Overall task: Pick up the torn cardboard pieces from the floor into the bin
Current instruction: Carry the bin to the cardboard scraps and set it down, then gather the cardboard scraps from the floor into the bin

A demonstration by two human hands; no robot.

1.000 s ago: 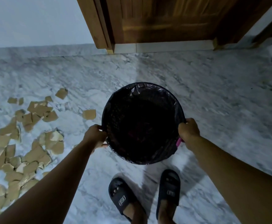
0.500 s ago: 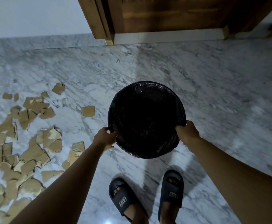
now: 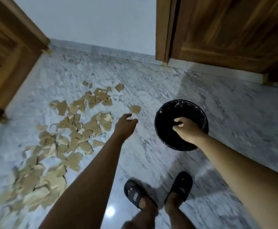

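Dozens of torn cardboard pieces [image 3: 78, 129] lay scattered over the marble floor [image 3: 234, 121] to the left of the bin [image 3: 161, 111]. None showed inside it, so by my reading the pickup had not yet begun. The bin stood upright, its black liner folded over the rim and its mouth open upward. It sat close enough to the scatter that you could feed it without walking.

1 stray piece [image 3: 135, 109] lay apart from the rest, just left of the bin and nearest to it. Your left hand [image 3: 125, 123] was stretched out low between the bin and the scatter, just short of that stray piece. Its fingers were relaxed, a little spread and held nothing. It looked aimed at that piece, probably because it was the closest.

Your right hand [image 3: 187, 129] hung over the near side of the bin's mouth with its fingers loosely curled downward. I saw nothing in them and could not tell whether they touched the liner. I judged that a hand kept there would steady the bin.

Your 2 slippers [image 3: 135, 194] stood on the near side of the bin, apart from the cardboard, and a wooden door [image 3: 225, 30] rose beyond it. A bin this light could tip if you leaned on its rim
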